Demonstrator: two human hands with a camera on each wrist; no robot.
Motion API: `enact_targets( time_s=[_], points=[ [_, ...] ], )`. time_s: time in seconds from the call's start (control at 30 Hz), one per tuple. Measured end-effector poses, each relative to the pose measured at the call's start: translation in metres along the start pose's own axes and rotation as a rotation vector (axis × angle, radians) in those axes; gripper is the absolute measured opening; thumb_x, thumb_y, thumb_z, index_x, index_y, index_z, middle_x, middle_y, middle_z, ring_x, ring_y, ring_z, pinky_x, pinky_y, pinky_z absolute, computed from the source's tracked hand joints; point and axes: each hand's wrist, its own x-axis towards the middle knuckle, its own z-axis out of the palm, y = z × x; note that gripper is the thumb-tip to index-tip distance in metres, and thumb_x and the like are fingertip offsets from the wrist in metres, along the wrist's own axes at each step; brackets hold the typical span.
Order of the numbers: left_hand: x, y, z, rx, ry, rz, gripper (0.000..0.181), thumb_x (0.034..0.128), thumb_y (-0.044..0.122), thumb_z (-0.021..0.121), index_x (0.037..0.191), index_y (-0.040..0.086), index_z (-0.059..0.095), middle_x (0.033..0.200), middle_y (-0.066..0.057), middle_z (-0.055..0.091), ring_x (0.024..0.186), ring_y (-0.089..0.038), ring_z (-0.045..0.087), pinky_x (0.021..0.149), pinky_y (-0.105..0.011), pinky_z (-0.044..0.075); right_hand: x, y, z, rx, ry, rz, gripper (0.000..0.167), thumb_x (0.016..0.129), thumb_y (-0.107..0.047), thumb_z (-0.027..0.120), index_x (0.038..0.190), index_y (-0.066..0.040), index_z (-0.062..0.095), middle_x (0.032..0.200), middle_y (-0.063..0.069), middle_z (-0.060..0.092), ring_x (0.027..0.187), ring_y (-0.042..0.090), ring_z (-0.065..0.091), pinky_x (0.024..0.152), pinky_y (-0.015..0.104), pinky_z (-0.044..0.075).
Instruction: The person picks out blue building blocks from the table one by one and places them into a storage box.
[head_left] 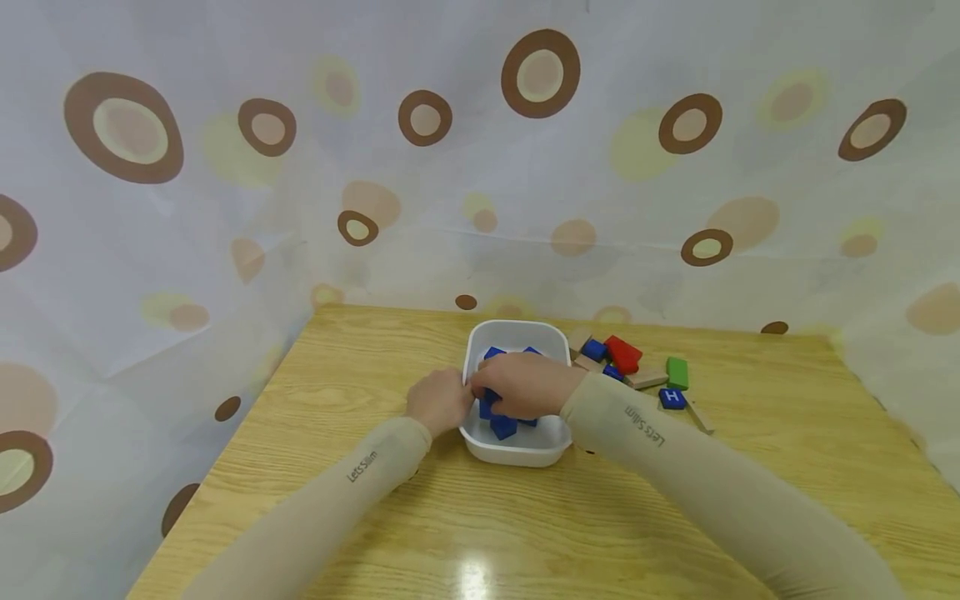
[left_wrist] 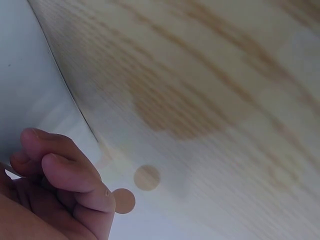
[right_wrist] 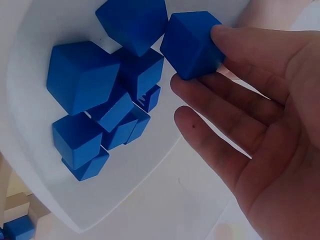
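Note:
A white plastic container (head_left: pixel 517 456) stands on the wooden table and holds several blue blocks (right_wrist: pixel 82 75) of different sizes. My right hand (head_left: pixel 528 385) is over it, pinching a blue cube (right_wrist: pixel 189 44) between thumb and fingers, close beside another blue cube in the right wrist view. At the container's left side, my left hand (head_left: pixel 438 400) grips the wall near the rim. Its curled fingers (left_wrist: pixel 70 172) lie against the outside of the white wall in the left wrist view; the thumb is mostly hidden there.
Right of the container lies a loose group of blocks: a red block (head_left: pixel 623 355), a green block (head_left: pixel 677 373), a blue block marked H (head_left: pixel 672 398) and several plain wooden pieces (head_left: pixel 647 378). A patterned sheet (head_left: pixel 465 217) hangs behind the table (head_left: pixel 330 367).

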Motion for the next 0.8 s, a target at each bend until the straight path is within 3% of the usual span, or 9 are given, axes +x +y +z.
enact_targets(
  time_s=[0.27,0.5,0.8],
  points=[
    [0.001,-0.001,0.001,0.009,0.009,0.010,0.037,0.1039,0.037,0.044,0.084,0.013,0.064,0.072,-0.001,0.061,0.062,-0.016,0.058,0.055,-0.032,0.045,-0.004,0.002,0.003,0.034,0.024,-0.029,0.026,0.090,-0.015,0.076,0.115,-0.019,0.071,0.107,-0.007,0.071,0.095,0.010,0.061,0.095,0.033,0.053],
    [0.001,-0.001,-0.002,0.016,0.019,0.020,0.035,0.1021,0.037,0.049,0.084,0.012,0.065,0.076,-0.002,0.062,0.067,-0.018,0.059,0.059,-0.035,0.049,-0.005,0.001,0.006,0.080,0.005,-0.074,0.033,0.088,-0.014,0.077,0.120,-0.025,0.071,0.110,-0.014,0.070,0.102,0.006,0.062,0.100,0.032,0.051],
    [0.001,0.001,-0.002,-0.047,0.006,0.006,0.043,0.1003,0.040,0.041,0.071,0.014,0.059,0.066,-0.002,0.057,0.060,-0.017,0.056,0.054,-0.031,0.041,-0.007,-0.002,0.013,0.041,-0.010,-0.129,0.021,0.087,-0.013,0.078,0.105,-0.022,0.073,0.097,-0.011,0.070,0.090,0.009,0.060,0.092,0.030,0.053]
  ],
)
